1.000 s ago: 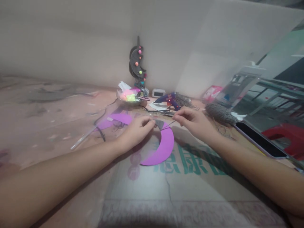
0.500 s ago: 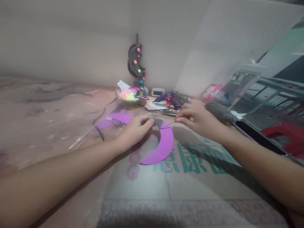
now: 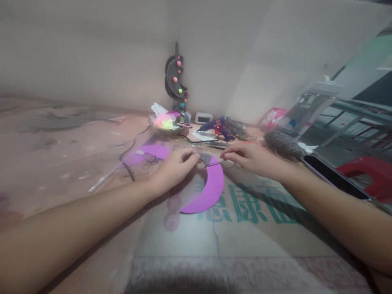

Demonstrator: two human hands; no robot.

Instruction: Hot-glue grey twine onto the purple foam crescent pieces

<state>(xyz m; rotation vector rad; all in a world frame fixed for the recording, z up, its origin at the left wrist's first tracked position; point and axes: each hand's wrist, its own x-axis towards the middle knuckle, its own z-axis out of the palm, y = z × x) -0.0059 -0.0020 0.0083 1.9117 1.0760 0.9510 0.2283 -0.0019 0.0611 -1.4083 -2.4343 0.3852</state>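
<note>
A purple foam crescent lies on a cardboard sheet before me. Grey yarn is wound round the crescent's upper tip. My left hand pinches that wrapped tip with thumb and fingers closed. My right hand hovers just right of the tip, fingers curled around a thin grey yarn strand that runs to the wrapping.
A skein of grey yarn lies at the right, beside a dark phone. Behind are a blue glue gun, scissors, a metal dish of bright pompoms, a finished dark crescent ornament against the wall, and another purple foam piece.
My right hand pulled the yarn strand out to the right, then came back down and closer to the wrapped tip. My left hand stayed pinched on the tip.
</note>
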